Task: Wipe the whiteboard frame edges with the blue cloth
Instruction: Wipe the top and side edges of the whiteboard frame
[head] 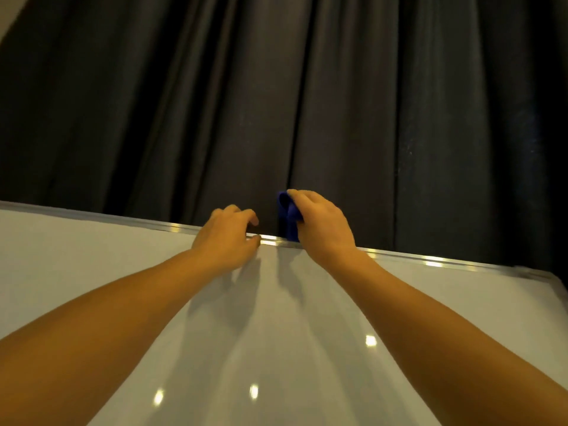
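Note:
The whiteboard (92, 272) fills the lower half of the view, and its silver top frame edge (430, 260) runs from upper left down to the right corner. My right hand (322, 226) is closed around a bunched blue cloth (287, 216), pressing it onto the top frame edge near the middle. Just to the left, my left hand (227, 238) rests on the same edge with curled fingers hooked over the frame and the thumb on the front. The cloth is partly hidden by my fingers.
A dark pleated curtain (276, 103) hangs close behind the board. The board's right corner (541, 275) sits at the right of the view. Light spots reflect off the glossy board surface.

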Available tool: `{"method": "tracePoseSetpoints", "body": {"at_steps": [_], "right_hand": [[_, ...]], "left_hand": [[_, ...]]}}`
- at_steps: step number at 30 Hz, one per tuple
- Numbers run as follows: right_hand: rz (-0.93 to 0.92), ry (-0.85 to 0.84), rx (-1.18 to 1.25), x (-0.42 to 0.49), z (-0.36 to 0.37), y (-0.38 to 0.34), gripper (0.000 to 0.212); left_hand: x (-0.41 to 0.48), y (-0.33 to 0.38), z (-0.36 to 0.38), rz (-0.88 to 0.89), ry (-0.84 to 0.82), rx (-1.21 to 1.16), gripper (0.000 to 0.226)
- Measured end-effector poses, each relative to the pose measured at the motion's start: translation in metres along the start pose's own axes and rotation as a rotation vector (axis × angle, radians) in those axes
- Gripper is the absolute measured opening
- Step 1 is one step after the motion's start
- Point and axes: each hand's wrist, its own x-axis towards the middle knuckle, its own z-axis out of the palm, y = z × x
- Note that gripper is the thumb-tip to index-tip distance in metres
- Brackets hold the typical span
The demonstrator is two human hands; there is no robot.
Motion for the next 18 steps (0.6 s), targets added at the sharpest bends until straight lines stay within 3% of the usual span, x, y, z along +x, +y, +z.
{"method": "tracePoseSetpoints", "body": {"at_steps": [4,9,13,18], "right_hand": [[-0.257,-0.007,-0.2,-0.023,0.044,0.005,0.053],[-0.067,-0.256,-0.022,-0.028,0.071,0.0,0.076],[-0.036,-0.274,-0.143,-0.009,0.068,0.002,0.063],[0.286,-0.349,-0.074,0.024,0.071,-0.005,0.052]], "left_hand": [[0.013,-0.015,0.02,0.209,0.052,0.31,0.031],[0.029,-0.041,0.035,0.224,-0.111,0.226,0.036],[0.04,-0.057,0.043,0.229,-0.044,0.269,0.052],[0.045,-0.062,0.051,0.177,0.042,0.25,0.057]]}}
